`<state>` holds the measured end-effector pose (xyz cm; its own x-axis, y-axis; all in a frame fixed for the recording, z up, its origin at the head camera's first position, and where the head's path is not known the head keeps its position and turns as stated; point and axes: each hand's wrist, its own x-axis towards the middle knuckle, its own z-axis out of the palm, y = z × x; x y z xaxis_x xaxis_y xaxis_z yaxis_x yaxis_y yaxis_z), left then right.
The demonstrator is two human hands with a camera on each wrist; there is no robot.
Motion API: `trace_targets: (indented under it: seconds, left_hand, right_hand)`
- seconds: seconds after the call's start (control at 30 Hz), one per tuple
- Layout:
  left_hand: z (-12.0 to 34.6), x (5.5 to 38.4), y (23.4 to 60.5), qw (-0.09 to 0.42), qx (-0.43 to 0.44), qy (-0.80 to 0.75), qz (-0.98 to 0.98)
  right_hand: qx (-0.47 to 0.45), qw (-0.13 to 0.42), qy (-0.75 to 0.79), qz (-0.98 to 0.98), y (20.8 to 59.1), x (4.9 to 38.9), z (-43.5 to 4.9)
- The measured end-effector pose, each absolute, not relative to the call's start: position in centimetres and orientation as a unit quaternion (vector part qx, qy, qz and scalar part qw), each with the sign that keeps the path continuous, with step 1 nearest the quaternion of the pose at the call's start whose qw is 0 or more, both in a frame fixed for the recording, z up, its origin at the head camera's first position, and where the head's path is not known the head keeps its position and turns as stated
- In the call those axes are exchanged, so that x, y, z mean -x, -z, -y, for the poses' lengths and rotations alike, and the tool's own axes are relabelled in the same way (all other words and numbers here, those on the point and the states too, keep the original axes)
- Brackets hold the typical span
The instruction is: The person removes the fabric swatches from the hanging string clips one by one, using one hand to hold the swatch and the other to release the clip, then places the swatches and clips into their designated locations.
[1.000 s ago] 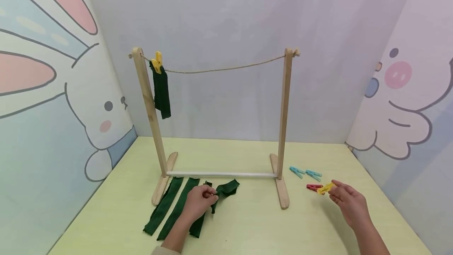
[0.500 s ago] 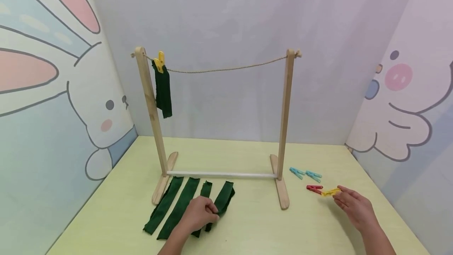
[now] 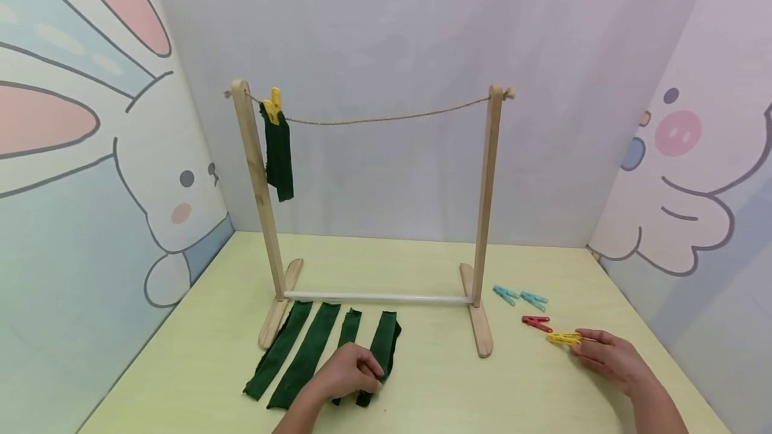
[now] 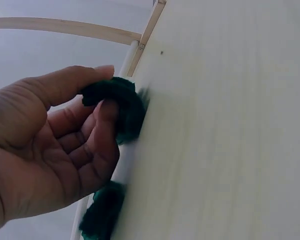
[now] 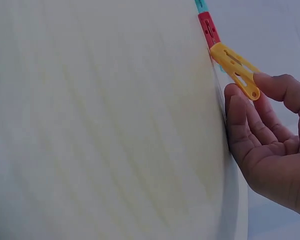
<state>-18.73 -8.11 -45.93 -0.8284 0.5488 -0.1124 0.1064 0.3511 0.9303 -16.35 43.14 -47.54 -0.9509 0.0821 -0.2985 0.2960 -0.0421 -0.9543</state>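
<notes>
My left hand point(image 3: 348, 375) pinches the near end of a dark green cloth strip point(image 3: 382, 340) between thumb and fingers. In the left wrist view the gripped cloth point(image 4: 125, 102) bunches close over the table. Three more green strips, such as this cloth strip point(image 3: 313, 347), lie side by side to the left. My right hand point(image 3: 614, 357) holds the end of a yellow clothespin point(image 3: 563, 338) low at the tabletop; the thumb point(image 5: 277, 87) is on one arm of it. Beyond it lie a red clothespin point(image 3: 536, 322) and two blue clothespins point(image 3: 533, 299).
A wooden drying frame point(image 3: 485, 206) stands behind the strips, a rope point(image 3: 374, 118) strung between its posts. One green cloth point(image 3: 279, 159) hangs at the rope's left end under a yellow clothespin point(image 3: 273, 107). Cartoon-printed panels point(image 3: 163, 233) flank the table.
My left hand has drawn the strip's end toward the front, so the strip lies straighter beside the others. My right hand has lowered the yellow clothespin to the tabletop and shifted slightly right.
</notes>
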Motion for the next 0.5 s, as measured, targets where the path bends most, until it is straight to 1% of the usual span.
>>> trace_targets:
  seconds: [0.33,0.5]
  left_hand:
    - [7.31,18.73,46.65,0.233,-0.198,-0.52,-0.798]
    - [7.25,18.72,46.53,0.229,-0.201,-0.526,-0.794]
  right_hand:
    - [-0.134,0.091,0.569,-0.806,47.12,16.98,-43.26]
    - [-0.129,0.09,0.534,-0.831,46.79,17.17,-43.02]
